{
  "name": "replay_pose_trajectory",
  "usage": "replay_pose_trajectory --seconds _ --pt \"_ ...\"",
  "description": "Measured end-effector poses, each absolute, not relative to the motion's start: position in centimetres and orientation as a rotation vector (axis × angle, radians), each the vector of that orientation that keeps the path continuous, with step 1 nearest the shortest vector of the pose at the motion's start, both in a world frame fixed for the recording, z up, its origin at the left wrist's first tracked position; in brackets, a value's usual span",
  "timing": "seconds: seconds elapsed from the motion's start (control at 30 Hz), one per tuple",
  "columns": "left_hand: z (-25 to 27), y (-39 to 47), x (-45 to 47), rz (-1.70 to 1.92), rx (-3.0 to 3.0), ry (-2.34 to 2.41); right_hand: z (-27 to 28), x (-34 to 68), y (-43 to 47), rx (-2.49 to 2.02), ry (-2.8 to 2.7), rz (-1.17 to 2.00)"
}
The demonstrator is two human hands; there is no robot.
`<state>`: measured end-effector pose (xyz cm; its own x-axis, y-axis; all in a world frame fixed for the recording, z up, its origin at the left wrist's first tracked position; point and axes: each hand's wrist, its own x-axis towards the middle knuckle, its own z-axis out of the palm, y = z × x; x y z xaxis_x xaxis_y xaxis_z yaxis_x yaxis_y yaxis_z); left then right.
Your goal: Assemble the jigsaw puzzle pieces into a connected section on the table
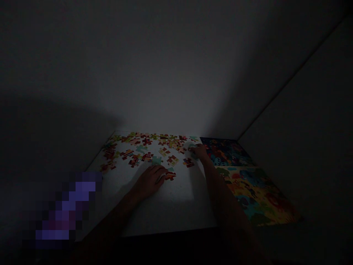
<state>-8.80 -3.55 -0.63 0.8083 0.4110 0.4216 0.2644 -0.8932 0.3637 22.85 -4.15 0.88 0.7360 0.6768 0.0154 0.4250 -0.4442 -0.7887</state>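
Under dim light, my left hand (150, 179) rests low over the white tabletop (171, 213), its fingers curled towards the thumb. A pale edge, apparently of a puzzle piece (160, 178), shows between them. Just right of these fingers lie joined orange and teal puzzle pieces (170, 176). Farther out, my right hand (199, 150) is closed in a pinch on a pale teal puzzle piece (191, 148), partly hidden by the fingers. Below that hand lies a dark red puzzle piece (189, 162); a cream and brown cluster (173, 160) sits between both hands.
Many loose puzzle pieces (135, 140) spread along the back and left of the table. On the right lie a dark blue assembled picture (228, 151) and a yellow animal picture (259, 193). A white wall (165, 92) rises behind. A blurred purple patch (66, 209) covers the lower left.
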Motion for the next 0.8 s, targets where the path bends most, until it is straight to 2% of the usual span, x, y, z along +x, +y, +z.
replay_pose_trajectory --seconds 0.17,0.33,0.4,0.6,0.8 --pt "-0.6 -3.3 -8.9 0.831 2.652 0.603 2.8 20.3 -6.6 -1.96 -0.954 0.529" --pt "-0.2 -2.9 -9.7 1.001 2.572 0.68 2.4 14.5 -8.7 -1.484 -1.459 1.213" --pt "0.0 -2.7 -10.0 0.963 2.546 0.693 1.7 12.5 -8.9 -1.369 -1.53 1.338" --pt "0.5 -3.2 -10.0 0.57 2.635 0.661 1.3 11.2 -9.3 -1.447 -1.564 1.272" --pt "0.2 -4.1 -9.1 0.391 2.73 0.698 1.8 12.3 -9.4 -1.619 -1.808 0.787"
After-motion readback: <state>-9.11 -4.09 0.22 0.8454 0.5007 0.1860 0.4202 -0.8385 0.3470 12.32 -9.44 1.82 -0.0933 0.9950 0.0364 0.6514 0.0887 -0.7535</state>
